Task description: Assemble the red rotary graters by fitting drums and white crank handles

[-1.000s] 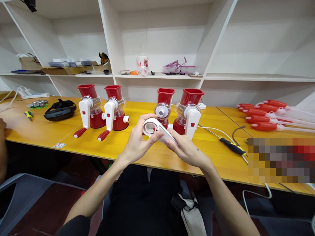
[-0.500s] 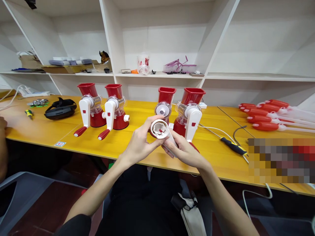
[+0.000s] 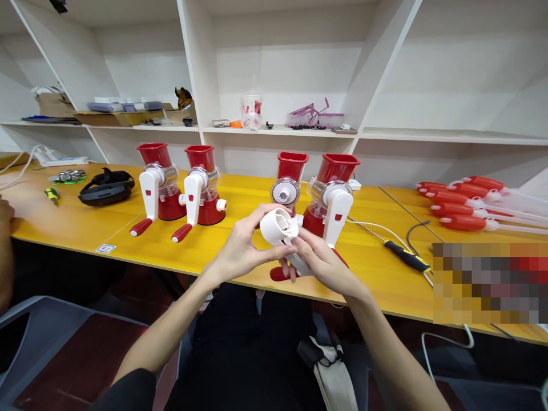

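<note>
Between both hands is a white crank handle (image 3: pixel 271 228) with a round hollow end and a red grip. My left hand (image 3: pixel 238 246) is closed around the hollow end, thumb along its lower side. My right hand (image 3: pixel 326 261) grips the arm of the crank. The red grip sticks out below the fingers. Right behind my hands stands a red rotary grater (image 3: pixel 293 166) whose white drum hub is bare. Another rotary grater (image 3: pixel 339 166), with its crank fitted, is just to its right.
Two more rotary graters (image 3: pixel 199 157) with cranks stand left. A black headset-like strap (image 3: pixel 106 188) and a yellow screwdriver (image 3: pixel 52 196) lie farther left. A long screwdriver (image 3: pixel 406 255), cables and red-and-white plastic parts (image 3: pixel 464 222) lie right. Shelves (image 3: pixel 282 130) rise behind. Another person's hand (image 3: pixel 5 212) shows at the left edge.
The crank handle has turned in my hands: its hollow end faced me and now tilts up and to the right. Its red grip has come into view below my right hand.
</note>
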`<action>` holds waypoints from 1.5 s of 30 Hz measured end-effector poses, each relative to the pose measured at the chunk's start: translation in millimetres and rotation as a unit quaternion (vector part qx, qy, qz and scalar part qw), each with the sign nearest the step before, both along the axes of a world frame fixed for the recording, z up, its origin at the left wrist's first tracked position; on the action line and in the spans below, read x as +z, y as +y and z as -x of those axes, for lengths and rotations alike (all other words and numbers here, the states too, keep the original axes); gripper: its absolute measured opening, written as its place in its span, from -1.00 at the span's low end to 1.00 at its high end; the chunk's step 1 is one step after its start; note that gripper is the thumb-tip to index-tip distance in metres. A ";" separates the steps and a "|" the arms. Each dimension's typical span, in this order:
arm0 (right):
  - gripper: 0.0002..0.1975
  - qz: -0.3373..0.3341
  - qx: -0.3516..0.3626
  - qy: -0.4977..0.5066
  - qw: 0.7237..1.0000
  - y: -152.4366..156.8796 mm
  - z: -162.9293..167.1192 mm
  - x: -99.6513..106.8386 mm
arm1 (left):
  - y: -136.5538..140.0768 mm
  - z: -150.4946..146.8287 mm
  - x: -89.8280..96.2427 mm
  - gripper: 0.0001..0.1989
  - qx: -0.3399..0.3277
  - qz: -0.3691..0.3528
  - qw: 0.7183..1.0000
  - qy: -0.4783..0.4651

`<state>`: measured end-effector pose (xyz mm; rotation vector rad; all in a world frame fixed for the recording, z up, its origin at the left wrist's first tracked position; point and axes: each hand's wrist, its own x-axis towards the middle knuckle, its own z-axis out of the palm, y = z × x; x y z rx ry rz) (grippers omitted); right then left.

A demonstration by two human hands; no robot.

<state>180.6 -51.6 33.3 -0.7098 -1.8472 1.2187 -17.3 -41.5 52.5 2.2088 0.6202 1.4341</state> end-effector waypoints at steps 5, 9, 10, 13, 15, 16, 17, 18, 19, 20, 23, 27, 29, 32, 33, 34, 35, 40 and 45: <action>-0.67 -0.171 -0.212 0.024 0.962 -12.9 7.6 6.4 | -0.9 -2.5 -1.5 -0.54 0.051 0.025 0.998 0.013; -0.68 -0.129 -0.209 0.032 0.969 -16.1 6.4 10.4 | -2.6 -3.5 0.0 -0.56 0.045 0.050 0.997 0.028; -0.67 -0.118 -0.207 0.036 0.970 -15.9 5.7 11.4 | -2.8 -3.6 0.4 -0.56 0.042 0.056 0.997 0.032; -0.66 -0.095 -0.205 0.042 0.973 -15.6 4.8 13.9 | -3.1 -3.6 1.2 -0.56 0.040 0.071 0.996 0.047; -0.66 -0.085 -0.209 0.048 0.973 -16.3 5.3 14.9 | -3.2 -3.6 1.1 -0.55 0.038 0.076 0.995 0.053; -0.67 -0.080 -0.209 0.051 0.973 -16.8 5.7 15.1 | -3.2 -3.6 0.9 -0.55 0.035 0.077 0.995 0.055; -0.67 -0.077 -0.209 0.055 0.973 -17.4 6.0 14.9 | -3.1 -3.7 0.5 -0.55 0.031 0.076 0.995 0.056; -0.68 -0.075 -0.208 0.058 0.974 -18.0 6.4 14.6 | -2.9 -3.8 0.1 -0.55 0.028 0.074 0.995 0.057; -0.70 -0.073 -0.208 0.062 0.973 -18.4 6.7 14.0 | -2.6 -3.8 -0.4 -0.55 0.026 0.072 0.995 0.058; -0.71 -0.072 -0.208 0.065 0.973 -18.7 6.9 13.4 | -2.2 -3.9 -0.9 -0.56 0.025 0.068 0.996 0.060; -0.73 -0.063 -0.207 0.078 0.973 -19.3 7.7 11.8 | -1.3 -4.3 -2.1 -0.56 0.026 0.058 0.996 0.062; -0.69 -0.043 -0.202 0.095 0.974 -19.9 9.0 11.3 | -1.2 -6.0 -2.9 -0.55 0.027 0.061 0.996 0.059; -0.66 -0.039 -0.203 0.103 0.973 -19.6 9.4 11.1 | -1.0 -7.5 -4.0 -0.55 0.032 0.062 0.996 0.059; -0.65 -0.037 -0.208 0.111 0.971 -17.4 8.8 10.3 | 0.2 -9.8 -7.1 -0.56 0.036 0.058 0.996 0.051; -0.64 -0.035 -0.210 0.111 0.971 -16.3 8.4 10.1 | 0.9 -10.4 -8.2 -0.56 0.036 0.056 0.997 0.046; -0.63 -0.034 -0.210 0.109 0.971 -15.3 7.9 10.0 | 1.6 -11.0 -9.3 -0.56 0.034 0.054 0.997 0.042; -0.62 -0.032 -0.210 0.108 0.971 -14.4 7.6 10.1 | 2.4 -11.5 -10.2 -0.56 0.032 0.052 0.997 0.038; -0.62 -0.032 -0.222 0.112 0.968 -13.2 8.5 11.4 | 5.4 -13.7 -13.6 -0.57 0.015 0.042 0.999 0.017; -0.66 -0.032 -0.232 0.117 0.965 -13.5 10.1 11.8 | 7.9 -15.4 -17.6 -0.54 0.010 0.047 0.999 0.007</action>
